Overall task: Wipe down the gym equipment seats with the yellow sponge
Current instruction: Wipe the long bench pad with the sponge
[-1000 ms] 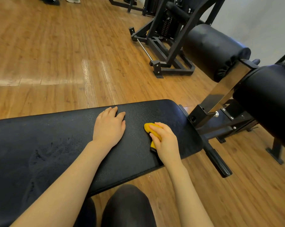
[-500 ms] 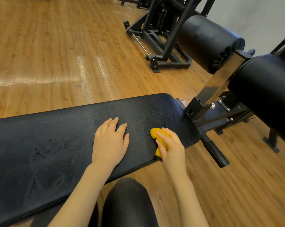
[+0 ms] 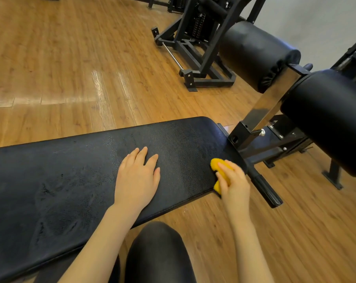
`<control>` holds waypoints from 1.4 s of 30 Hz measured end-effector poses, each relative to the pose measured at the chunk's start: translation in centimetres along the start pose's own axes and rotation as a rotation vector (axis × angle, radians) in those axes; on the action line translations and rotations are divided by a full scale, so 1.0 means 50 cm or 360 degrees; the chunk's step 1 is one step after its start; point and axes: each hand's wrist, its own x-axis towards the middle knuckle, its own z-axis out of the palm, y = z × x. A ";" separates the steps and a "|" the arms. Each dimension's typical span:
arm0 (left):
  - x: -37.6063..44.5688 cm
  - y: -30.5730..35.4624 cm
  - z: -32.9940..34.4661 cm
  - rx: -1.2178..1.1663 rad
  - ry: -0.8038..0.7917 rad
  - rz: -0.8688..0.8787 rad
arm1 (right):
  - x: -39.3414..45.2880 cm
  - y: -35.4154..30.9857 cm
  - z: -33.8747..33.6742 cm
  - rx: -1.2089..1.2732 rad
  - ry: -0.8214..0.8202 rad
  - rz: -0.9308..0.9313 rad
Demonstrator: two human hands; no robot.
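A long black padded bench seat (image 3: 179, 139) runs across the lower half of the head view, with damp streaks on its left part. My left hand (image 3: 137, 177) lies flat on the pad near its front edge, fingers straight. At the seat's right front corner my right hand (image 3: 233, 183) grips the yellow sponge (image 3: 216, 165) and presses it onto the pad. Part of the sponge is hidden under my fingers.
Two black roller pads (image 3: 256, 55) on a chrome post (image 3: 269, 103) rise right of the seat. A black foot bar (image 3: 264, 187) sticks out below the seat's right end. Another black machine frame (image 3: 199, 64) stands on the wooden floor behind. My knee (image 3: 158, 252) is below the bench.
My right hand has slid the sponge toward the seat's right front corner. My left hand stays flat on the pad, a little nearer the front edge.
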 end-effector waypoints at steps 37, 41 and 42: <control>0.000 0.009 -0.008 -0.0037 -0.0158 -0.0061 | -0.051 -0.068 0.049 0.0139 0.0184 0.0336; -0.001 0.010 -0.007 -0.0056 -0.0191 -0.0083 | -0.041 -0.076 0.039 0.0099 0.0087 0.0414; -0.001 0.012 -0.011 -0.0069 -0.0218 -0.0088 | -0.039 -0.080 0.035 0.0099 0.0061 0.0461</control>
